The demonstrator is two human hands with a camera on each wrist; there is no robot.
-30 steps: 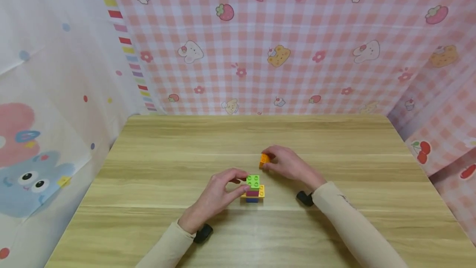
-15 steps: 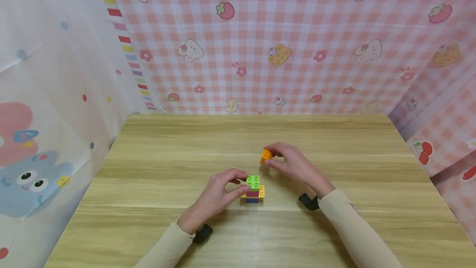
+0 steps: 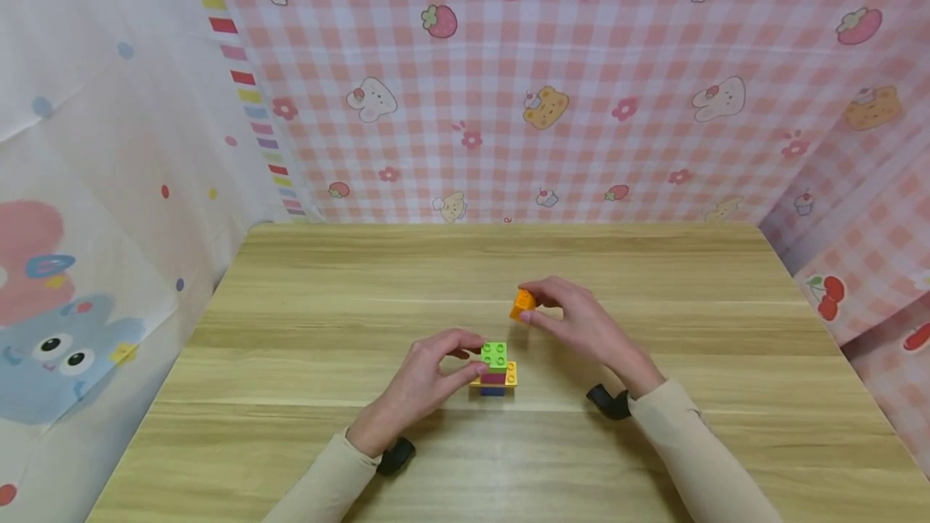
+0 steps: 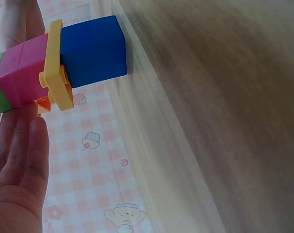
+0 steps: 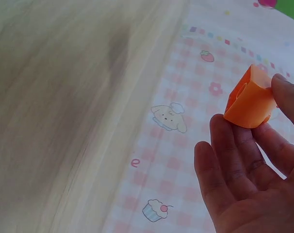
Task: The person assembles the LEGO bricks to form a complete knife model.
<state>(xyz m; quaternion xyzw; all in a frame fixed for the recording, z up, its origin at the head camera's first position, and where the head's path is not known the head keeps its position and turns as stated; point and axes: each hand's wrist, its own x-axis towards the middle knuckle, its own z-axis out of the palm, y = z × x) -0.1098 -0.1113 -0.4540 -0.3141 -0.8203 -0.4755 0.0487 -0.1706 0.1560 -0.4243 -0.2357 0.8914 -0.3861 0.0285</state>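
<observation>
A small tower of toy building bricks stands on the table near its middle. A green brick (image 3: 495, 355) tops it, above magenta bricks (image 4: 26, 67), a yellow plate (image 3: 512, 374) wider than the rest, and a blue brick (image 4: 93, 52) at the bottom. Thumb and fingers of my left hand (image 3: 417, 386) pinch the tower at the green brick. Behind it and slightly right, my right hand (image 3: 577, 325) pinches an orange brick (image 3: 521, 306), held apart from the tower. In the right wrist view the tilted orange brick (image 5: 253, 102) shows its hollow underside.
The wooden table (image 3: 327, 281) reaches back to a pink checked cloth (image 3: 494, 144). A white patterned cloth (image 3: 145, 208) hangs on the left. Black wrist-camera mounts (image 3: 609, 402) sit under both wrists, near the tabletop.
My right hand has moved a little to the right and back, and the orange brick has tilted. The left hand and the tower have stayed in place.
</observation>
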